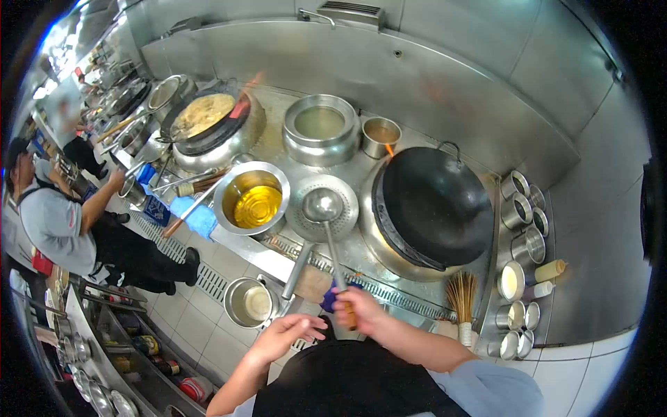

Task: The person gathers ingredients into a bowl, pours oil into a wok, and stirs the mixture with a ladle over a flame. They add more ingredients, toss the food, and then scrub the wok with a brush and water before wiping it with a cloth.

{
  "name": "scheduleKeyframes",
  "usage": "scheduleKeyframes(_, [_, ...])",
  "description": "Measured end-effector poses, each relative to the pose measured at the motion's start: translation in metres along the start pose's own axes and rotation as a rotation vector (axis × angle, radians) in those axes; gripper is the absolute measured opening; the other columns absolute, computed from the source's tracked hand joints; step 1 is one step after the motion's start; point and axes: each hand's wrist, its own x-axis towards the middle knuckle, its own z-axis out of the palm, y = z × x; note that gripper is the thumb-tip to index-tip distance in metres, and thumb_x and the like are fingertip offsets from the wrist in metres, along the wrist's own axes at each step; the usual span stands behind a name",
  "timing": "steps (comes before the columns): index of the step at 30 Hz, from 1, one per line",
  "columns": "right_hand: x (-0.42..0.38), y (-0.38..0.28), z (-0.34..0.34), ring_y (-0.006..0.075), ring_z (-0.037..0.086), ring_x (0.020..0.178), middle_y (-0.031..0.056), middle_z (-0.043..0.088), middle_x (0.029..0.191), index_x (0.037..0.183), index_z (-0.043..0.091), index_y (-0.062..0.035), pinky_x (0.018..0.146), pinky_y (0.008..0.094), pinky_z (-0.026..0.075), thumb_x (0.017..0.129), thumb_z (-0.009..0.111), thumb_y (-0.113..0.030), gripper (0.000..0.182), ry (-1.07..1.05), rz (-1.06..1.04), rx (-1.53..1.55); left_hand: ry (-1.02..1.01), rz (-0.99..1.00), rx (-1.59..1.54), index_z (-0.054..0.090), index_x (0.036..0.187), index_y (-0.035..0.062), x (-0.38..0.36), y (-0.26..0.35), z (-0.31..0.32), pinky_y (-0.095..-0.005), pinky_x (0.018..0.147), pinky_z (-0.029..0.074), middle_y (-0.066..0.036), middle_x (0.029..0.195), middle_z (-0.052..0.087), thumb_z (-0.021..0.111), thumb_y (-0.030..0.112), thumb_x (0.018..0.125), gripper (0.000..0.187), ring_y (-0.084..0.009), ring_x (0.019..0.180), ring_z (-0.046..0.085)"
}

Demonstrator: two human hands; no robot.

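Note:
My right hand [358, 310] is wrapped round the wooden-ended handle of a steel ladle [324, 204]. The ladle's bowl rests on or just above a perforated strainer [297, 217], whose own handle points toward me. Left of the ladle handle, my left hand [290, 335] is held out with fingers extended and nothing in them. A dark blue cloth [333, 299] lies partly behind my right hand. Beside the strainer stands a steel pot of yellow oil [256, 207]. To the right, a black wok [439, 207] sits tilted on its burner, with a flame showing at its left edge.
A bamboo brush [462, 300] stands by the wok, near several steel seasoning containers [515, 210]. Behind are a large pot [320, 129] and a small pot [381, 136]. A co-worker [64, 215] stands left, near another wok with bubbling food [203, 115]. A pot [250, 303] sits low down.

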Motion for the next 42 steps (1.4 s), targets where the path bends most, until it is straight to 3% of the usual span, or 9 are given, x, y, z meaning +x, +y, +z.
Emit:
scheduleKeyframes(1, [-0.001,-0.015,-0.023,0.0114,0.048,0.051,0.0023,0.050,0.067,0.111,0.052,-0.0075,0.043,0.0280,0.040,0.085,0.055,-0.012,0.026,-0.142,0.000,0.082,0.008,0.123,-0.085,0.057,0.114,-0.0031,-0.004,0.003,-0.006,-0.0302,0.078,0.050,-0.014,0.105,0.064,0.049,0.032,0.096,0.041,-0.0208,0.091,0.065])
scheduleKeyframes(4, [-0.033,-0.058,-0.022,0.0131,0.051,0.047,0.0052,0.055,0.069,0.118,0.051,-0.0018,0.038,0.0280,0.039,0.082,0.056,-0.011,0.038,0.299,-0.284,-0.819,0.282,0.150,-0.042,0.058,0.110,-0.0031,-0.020,-0.016,-0.033,-0.0284,0.076,0.049,-0.010,0.098,0.065,0.055,0.025,0.093,0.033,-0.0160,0.085,0.063])
scheduleKeyframes(7, [-0.014,-0.091,-0.027,0.0145,0.056,0.051,0.0083,0.059,0.073,0.125,0.047,-0.0026,0.040,0.0305,0.042,0.081,0.054,-0.008,0.044,0.495,-0.739,-1.131,0.519,0.092,0.002,0.059,0.106,-0.0034,-0.030,-0.032,-0.051,-0.0273,0.073,0.048,-0.008,0.091,0.066,0.058,0.018,0.091,0.027,-0.0140,0.077,0.061])
scheduleKeyframes(9, [-0.010,-0.138,0.014,0.0151,0.051,0.046,0.0044,0.053,0.065,0.106,0.052,-0.0061,0.038,0.0305,0.042,0.082,0.048,-0.004,0.025,0.344,-0.633,-0.557,0.572,0.075,-0.020,0.059,0.105,-0.0033,-0.035,-0.042,-0.056,-0.0264,0.070,0.047,-0.007,0.089,0.066,0.059,0.020,0.091,0.027,-0.0135,0.077,0.061])
scheduleKeyframes(12, [0.019,-0.241,0.049,0.0152,0.048,0.043,0.0036,0.049,0.057,0.078,0.049,-0.0080,0.038,0.0301,0.040,0.079,0.049,-0.004,0.004,0.258,-0.706,-0.537,0.570,0.082,-0.033,0.060,0.103,-0.0037,-0.033,-0.053,-0.054,-0.0256,0.070,0.047,-0.007,0.086,0.065,0.059,0.017,0.090,0.024,-0.0123,0.075,0.061])
scheduleKeyframes(19, [0.080,-0.383,0.150,0.0160,0.048,0.042,0.0067,0.051,0.059,0.077,0.048,-0.0018,0.037,0.0311,0.036,0.075,0.052,-0.002,0.005,0.427,-0.970,-0.767,0.598,0.077,-0.033,0.060,0.102,-0.0040,-0.044,-0.069,-0.057,-0.0259,0.070,0.047,-0.006,0.082,0.064,0.061,0.013,0.088,0.022,-0.0122,0.075,0.061])
scheduleKeyframes(27, [0.092,-0.348,0.214,0.0244,0.052,0.042,0.0168,0.052,0.055,0.073,0.054,0.0107,0.036,0.0380,0.035,0.075,0.051,0.000,0.012,0.467,-1.100,-0.881,0.705,-0.004,-0.061,0.059,0.102,-0.0035,-0.058,-0.080,-0.070,-0.0263,0.070,0.048,-0.006,0.084,0.063,0.061,0.014,0.088,0.023,-0.0132,0.075,0.061])
scheduleKeyframes(32, [0.103,-0.344,0.193,0.0187,0.050,0.044,0.0107,0.052,0.064,0.092,0.050,0.0064,0.035,0.0337,0.035,0.079,0.049,-0.003,0.016,0.458,-0.882,-1.059,0.649,0.011,-0.006,0.060,0.102,-0.0040,-0.044,-0.060,-0.073,-0.0263,0.069,0.048,-0.006,0.084,0.063,0.061,0.014,0.088,0.023,-0.0139,0.075,0.062])
scheduleKeyframes(42, [0.151,-0.290,0.124,0.0212,0.050,0.040,0.0150,0.053,0.059,0.082,0.054,0.0092,0.031,0.0353,0.034,0.078,0.048,-0.001,0.013,0.632,-0.622,-1.137,0.754,0.033,-0.015,0.060,0.101,-0.0045,-0.060,-0.076,-0.076,-0.0273,0.072,0.050,-0.008,0.085,0.065,0.060,0.012,0.089,0.020,-0.0149,0.076,0.063])
